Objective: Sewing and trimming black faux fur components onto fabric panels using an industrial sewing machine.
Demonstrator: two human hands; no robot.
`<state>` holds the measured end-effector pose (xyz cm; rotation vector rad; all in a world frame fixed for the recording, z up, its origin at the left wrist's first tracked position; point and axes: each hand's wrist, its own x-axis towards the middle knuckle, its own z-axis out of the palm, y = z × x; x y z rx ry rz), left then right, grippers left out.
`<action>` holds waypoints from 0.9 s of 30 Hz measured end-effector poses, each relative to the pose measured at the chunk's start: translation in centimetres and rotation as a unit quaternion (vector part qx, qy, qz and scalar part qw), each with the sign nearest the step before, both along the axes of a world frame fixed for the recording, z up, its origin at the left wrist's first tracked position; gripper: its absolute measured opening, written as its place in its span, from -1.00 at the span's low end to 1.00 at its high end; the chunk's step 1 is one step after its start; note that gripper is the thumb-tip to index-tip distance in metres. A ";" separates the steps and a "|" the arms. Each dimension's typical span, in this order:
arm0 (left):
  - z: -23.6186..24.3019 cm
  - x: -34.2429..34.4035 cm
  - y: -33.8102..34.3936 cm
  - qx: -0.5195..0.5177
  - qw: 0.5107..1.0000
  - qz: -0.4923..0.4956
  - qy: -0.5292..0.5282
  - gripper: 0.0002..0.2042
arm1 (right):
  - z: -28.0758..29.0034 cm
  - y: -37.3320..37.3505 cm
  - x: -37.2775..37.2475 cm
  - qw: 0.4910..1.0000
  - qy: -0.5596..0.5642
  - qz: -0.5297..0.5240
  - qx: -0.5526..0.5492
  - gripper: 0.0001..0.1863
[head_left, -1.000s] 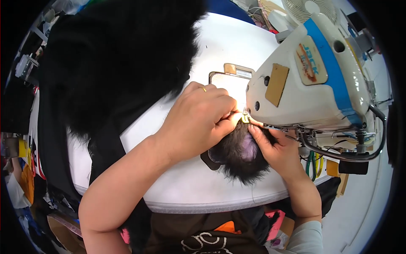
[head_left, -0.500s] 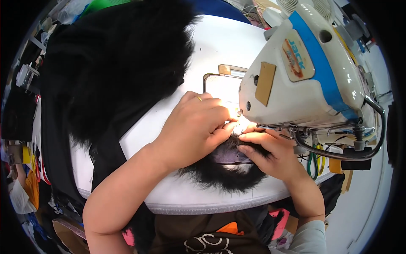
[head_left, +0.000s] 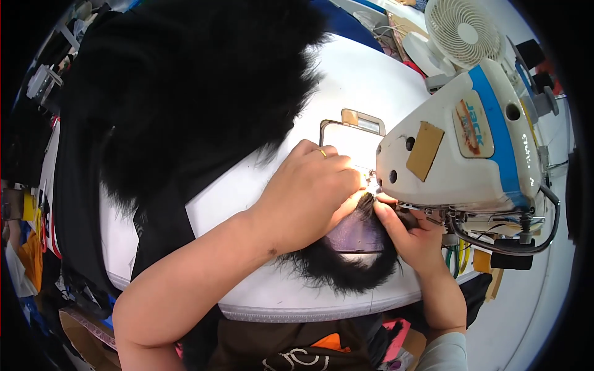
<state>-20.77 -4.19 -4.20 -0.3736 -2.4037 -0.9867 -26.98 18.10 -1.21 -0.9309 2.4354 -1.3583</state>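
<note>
A strip of black fur (head_left: 346, 280) curves in a loop on the white sewing table, its upper end under the lit needle area of a white and blue sewing machine (head_left: 396, 157). My left hand (head_left: 315, 195), with a ring on one finger, is closed on the fur's upper end just left of the needle. My right hand (head_left: 416, 241) pinches the fur from the right, its thumb beside the needle area and its other fingers partly hidden behind the machine head. Inside the loop shows a shiny purplish plate (head_left: 356, 238). Glare hides the needle and stitching.
A large black fur piece (head_left: 216, 80) covers the table's left side, with black cloth hanging down the front. A white fan (head_left: 464, 31) stands behind the machine. Scissors with green handles (head_left: 450, 261) lie at the right. A ruler strip (head_left: 297, 313) runs along the near edge.
The view has shifted, so the machine and table sit farther right and lower. My right thumb has moved up toward the needle, and its forefinger has slipped mostly out of sight.
</note>
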 end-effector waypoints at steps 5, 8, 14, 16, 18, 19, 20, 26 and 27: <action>0.3 0.0 -0.2 -0.018 1.000 0.003 -0.006 -0.82 | -0.2 0.1 0.1 0.995 0.087 0.049 0.024 -0.80; 0.1 -0.2 -0.1 -0.015 1.000 -0.001 -0.009 -0.87 | -0.2 0.2 -0.3 0.986 0.135 0.090 0.030 -0.74; 0.0 -0.1 -0.3 -0.008 1.000 -0.005 -0.003 -0.89 | -0.5 0.7 -0.3 0.988 0.116 0.087 0.049 -0.76; 0.2 -0.1 -0.3 -0.010 1.000 -0.005 -0.003 -0.88 | -0.2 0.7 -0.4 0.981 0.145 0.100 0.084 -0.76; 0.4 0.0 -0.4 -0.022 1.000 -0.010 -0.011 -0.86 | -0.7 0.7 -0.4 0.986 0.129 0.094 0.058 -0.77; 0.3 0.0 -0.4 -0.022 1.000 -0.010 -0.011 -0.86 | -0.8 0.6 -0.3 0.989 0.113 0.088 0.031 -0.77; 0.3 0.0 -0.3 -0.020 1.000 -0.008 -0.013 -0.85 | -0.8 0.6 -0.3 0.989 0.114 0.088 0.030 -0.77; 0.5 0.2 -0.3 -0.039 0.998 -0.011 -0.050 -0.91 | -1.1 0.6 0.0 0.995 0.068 0.072 0.000 -0.75; 0.5 0.1 -0.3 -0.035 0.998 -0.010 -0.046 -0.91 | -1.0 0.6 0.0 0.995 0.069 0.073 0.004 -0.77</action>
